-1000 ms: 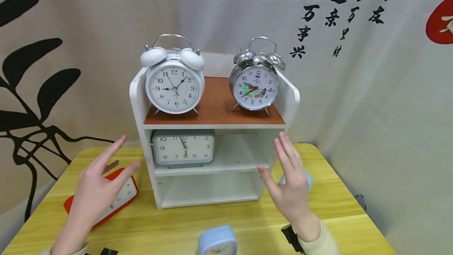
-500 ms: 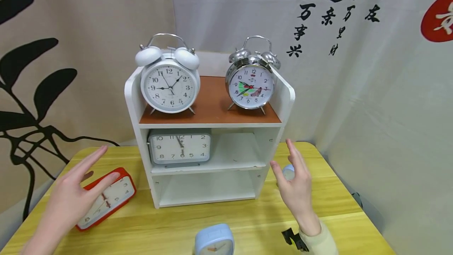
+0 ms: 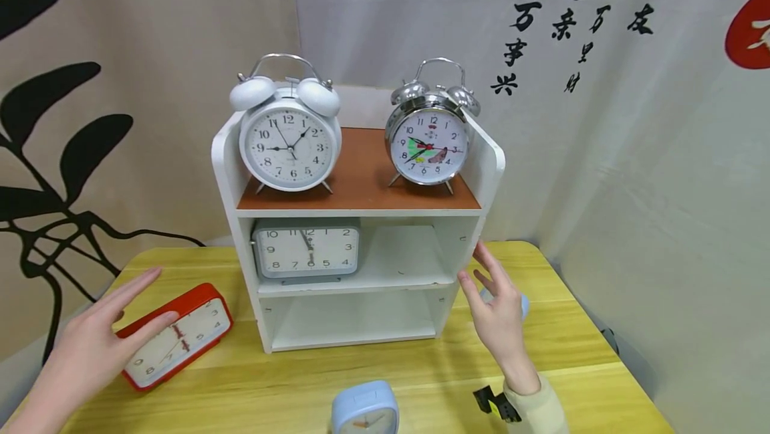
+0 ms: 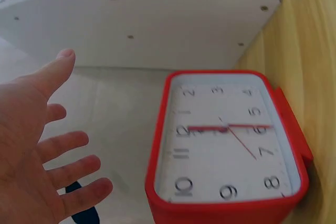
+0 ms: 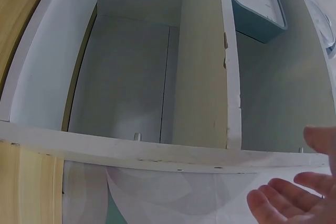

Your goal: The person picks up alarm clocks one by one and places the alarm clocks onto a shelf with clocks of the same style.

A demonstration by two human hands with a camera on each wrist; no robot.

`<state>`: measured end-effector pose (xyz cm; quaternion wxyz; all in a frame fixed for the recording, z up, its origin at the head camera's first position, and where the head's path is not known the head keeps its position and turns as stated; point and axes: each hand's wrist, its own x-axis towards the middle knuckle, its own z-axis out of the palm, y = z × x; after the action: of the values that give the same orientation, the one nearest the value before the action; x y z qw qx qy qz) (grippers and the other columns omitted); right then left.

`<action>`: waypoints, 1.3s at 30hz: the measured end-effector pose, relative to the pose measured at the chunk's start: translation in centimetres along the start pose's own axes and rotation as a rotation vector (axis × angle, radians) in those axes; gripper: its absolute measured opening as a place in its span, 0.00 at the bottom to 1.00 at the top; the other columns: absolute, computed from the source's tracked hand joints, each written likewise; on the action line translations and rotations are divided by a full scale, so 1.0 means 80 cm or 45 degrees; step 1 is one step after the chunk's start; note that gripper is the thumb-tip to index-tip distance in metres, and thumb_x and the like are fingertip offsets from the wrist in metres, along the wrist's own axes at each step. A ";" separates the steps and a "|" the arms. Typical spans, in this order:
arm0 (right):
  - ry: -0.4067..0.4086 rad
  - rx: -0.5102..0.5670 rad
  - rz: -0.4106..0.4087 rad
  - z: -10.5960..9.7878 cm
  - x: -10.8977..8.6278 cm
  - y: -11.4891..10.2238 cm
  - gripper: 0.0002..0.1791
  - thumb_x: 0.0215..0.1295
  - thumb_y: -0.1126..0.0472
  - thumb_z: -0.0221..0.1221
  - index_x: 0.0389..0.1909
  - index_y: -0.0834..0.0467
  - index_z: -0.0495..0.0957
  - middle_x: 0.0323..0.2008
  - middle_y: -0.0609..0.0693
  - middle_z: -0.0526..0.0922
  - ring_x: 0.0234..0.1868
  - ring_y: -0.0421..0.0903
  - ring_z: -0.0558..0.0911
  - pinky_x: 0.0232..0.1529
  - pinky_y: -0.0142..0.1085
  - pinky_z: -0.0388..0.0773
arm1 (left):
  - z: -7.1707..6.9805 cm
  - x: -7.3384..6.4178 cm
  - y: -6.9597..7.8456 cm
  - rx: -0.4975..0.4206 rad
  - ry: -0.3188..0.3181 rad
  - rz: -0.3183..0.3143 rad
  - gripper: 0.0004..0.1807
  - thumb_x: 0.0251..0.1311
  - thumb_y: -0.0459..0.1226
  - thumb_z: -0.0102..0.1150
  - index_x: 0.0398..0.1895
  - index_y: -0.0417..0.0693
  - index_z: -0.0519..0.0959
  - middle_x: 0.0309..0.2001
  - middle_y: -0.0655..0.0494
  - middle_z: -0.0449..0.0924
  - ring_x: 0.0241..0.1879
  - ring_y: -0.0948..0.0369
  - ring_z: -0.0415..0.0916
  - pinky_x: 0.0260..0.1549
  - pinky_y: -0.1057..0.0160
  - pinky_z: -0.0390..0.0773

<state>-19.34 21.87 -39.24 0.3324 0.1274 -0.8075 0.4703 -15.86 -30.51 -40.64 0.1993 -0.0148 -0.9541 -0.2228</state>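
Both my hands are up and grasping nothing, one on either side of the white shelf unit (image 3: 361, 214). My left hand (image 3: 87, 348) is spread wide, thumb well away from the fingers, right beside the red clock (image 3: 188, 340). From above my thumb crosses its face, but the left wrist view shows a gap: hand and clock are apart. That red one stands on the yellow wood table (image 3: 277, 387) left of the shelf, turned askew, its 3-and-4 end toward the unit.

Over to my right hand (image 3: 500, 323): fingers parted, thumb out, up against the outer right side of the shelf. Whether the fingertips actually touch that wall, I can't tell. Just behind this hand peeks a light-blue object (image 3: 525, 305), mostly covered. At my wrist there's a pale sleeve (image 3: 538, 410) and a black strap (image 3: 496, 404).

Up on the brown top board, the white twin-bell clock (image 3: 291, 150) has the left side and the silver twin-bell clock (image 3: 428, 146) the right, both upright on little legs. One level down, the grey-green clock (image 3: 309, 251) sits at the left of the middle compartment. And down in front of the unit, nearest me, there's a small blue clock (image 3: 365, 407), cut off by the lower edge of my view.
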 end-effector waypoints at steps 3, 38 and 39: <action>-0.018 0.020 0.025 0.001 0.001 0.000 0.33 0.72 0.70 0.63 0.76 0.64 0.68 0.70 0.64 0.78 0.68 0.29 0.76 0.62 0.18 0.77 | 0.002 -0.002 -0.011 0.037 -0.056 -0.038 0.48 0.61 0.51 0.74 0.80 0.43 0.64 0.72 0.23 0.68 0.57 0.23 0.70 0.49 0.22 0.73; 0.003 -0.036 -0.009 0.013 0.000 0.019 0.28 0.69 0.72 0.64 0.70 0.66 0.75 0.56 0.65 0.88 0.55 0.61 0.87 0.45 0.24 0.86 | 0.039 -0.022 -0.065 0.070 -0.182 -0.241 0.47 0.65 0.54 0.71 0.75 0.30 0.65 0.63 0.13 0.67 0.51 0.28 0.70 0.47 0.29 0.77; 0.004 -0.036 -0.008 0.013 0.000 0.019 0.28 0.69 0.72 0.64 0.70 0.66 0.75 0.56 0.65 0.88 0.55 0.61 0.87 0.45 0.21 0.85 | 0.041 -0.022 -0.065 0.072 -0.183 -0.246 0.47 0.65 0.54 0.71 0.74 0.30 0.66 0.63 0.13 0.67 0.51 0.28 0.69 0.48 0.29 0.76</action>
<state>-20.56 21.79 -40.63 0.3371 0.1246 -0.8130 0.4581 -16.08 -33.71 -46.17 0.1084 0.0669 -0.9688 -0.2125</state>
